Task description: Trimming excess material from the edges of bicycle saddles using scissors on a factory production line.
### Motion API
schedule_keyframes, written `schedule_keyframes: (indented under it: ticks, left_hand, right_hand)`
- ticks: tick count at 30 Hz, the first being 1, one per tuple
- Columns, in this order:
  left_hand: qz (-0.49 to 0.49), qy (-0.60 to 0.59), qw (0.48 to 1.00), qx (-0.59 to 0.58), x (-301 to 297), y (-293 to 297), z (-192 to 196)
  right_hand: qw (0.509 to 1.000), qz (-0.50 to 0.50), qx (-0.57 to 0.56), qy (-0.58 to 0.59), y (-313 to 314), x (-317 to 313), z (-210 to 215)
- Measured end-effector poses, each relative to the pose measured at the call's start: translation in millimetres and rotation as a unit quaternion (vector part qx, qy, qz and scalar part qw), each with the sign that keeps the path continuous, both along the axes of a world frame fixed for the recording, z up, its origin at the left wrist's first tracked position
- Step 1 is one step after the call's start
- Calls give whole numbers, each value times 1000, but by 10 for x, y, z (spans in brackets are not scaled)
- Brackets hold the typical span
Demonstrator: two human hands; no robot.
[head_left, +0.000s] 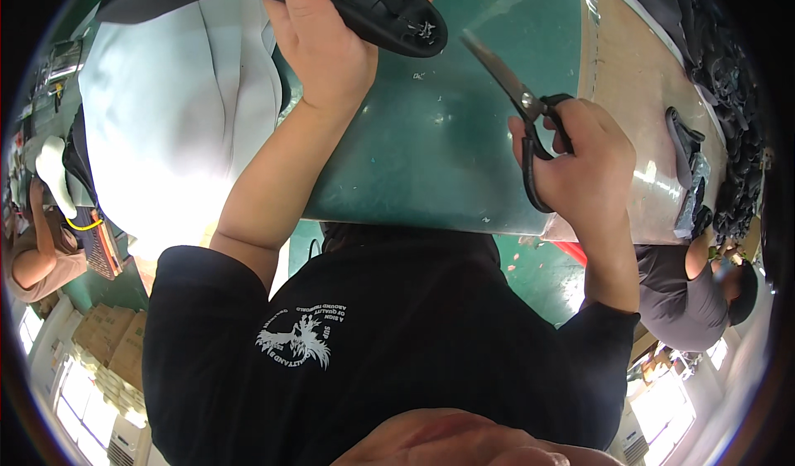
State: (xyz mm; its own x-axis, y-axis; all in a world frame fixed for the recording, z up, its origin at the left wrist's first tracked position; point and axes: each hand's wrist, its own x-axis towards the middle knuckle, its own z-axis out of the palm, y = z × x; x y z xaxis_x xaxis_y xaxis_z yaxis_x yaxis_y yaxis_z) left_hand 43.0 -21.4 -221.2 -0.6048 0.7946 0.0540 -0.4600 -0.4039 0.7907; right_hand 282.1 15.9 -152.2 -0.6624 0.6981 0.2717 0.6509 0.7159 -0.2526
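My left hand point(327, 48) is closed around a long, black, curved moulded piece point(385, 7) at the top of the view. Its exact kind is unclear. Small pale scraps sit in a recess near its rounded right end. My right hand point(592, 160) grips black-handled scissors point(507, 75), with fingers and thumb through the handle loops. Their blades look closed together and point up and left, a little to the right of the black piece without touching it. Under both hands lies a green tabletop point(431, 151) with a few tiny scraps on it.
Large white rounded panels point(178, 110) stand at my left. To the right is a tan tabletop section point(646, 69) with dark pieces point(685, 147) and a heap of black pieces point(729, 77) beyond. Co-workers sit at far left point(41, 255) and far right point(696, 292). Cardboard boxes point(112, 338) are behind.
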Motion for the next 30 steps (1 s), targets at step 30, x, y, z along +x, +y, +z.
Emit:
schedule_keyframes:
  ticks: [30]
  left_hand:
    - [-70, -132, 935, 321, 65, 114, -197]
  right_hand:
    - [997, 24, 55, 40, 110, -27, -147]
